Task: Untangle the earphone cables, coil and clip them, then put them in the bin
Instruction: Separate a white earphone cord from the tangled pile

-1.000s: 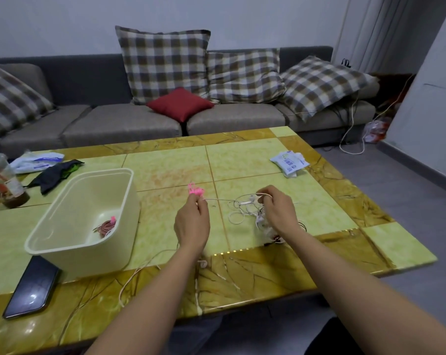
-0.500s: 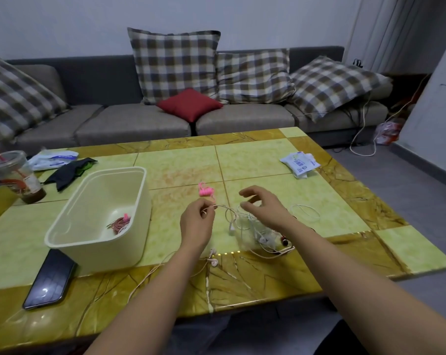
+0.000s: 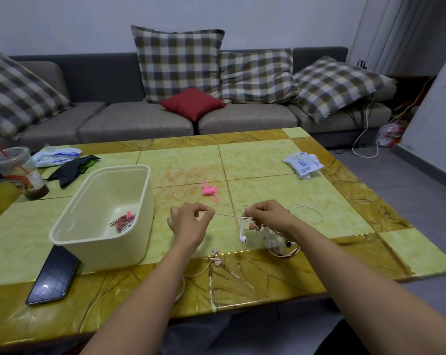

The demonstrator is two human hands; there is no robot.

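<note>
One coiled reddish earphone set (image 3: 123, 222) with a pink clip sits in the cream bin (image 3: 70, 233): done. My left hand (image 3: 188, 221) pinches a thin cable (image 3: 225, 215) taut; my right hand (image 3: 266, 216) pinches it at the knot. White earbud (image 3: 243, 237) dangles. Tangled pile (image 3: 278, 243) under my right wrist, unsorted. Spare pink clip (image 3: 208, 190) waits on the table (image 3: 268, 160).

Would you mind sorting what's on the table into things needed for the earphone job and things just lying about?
For the job: tangled earphone cables, pink clip, bin, coiled set inside it.

Lying about: phone, drink cup, black cloth, white packets.
</note>
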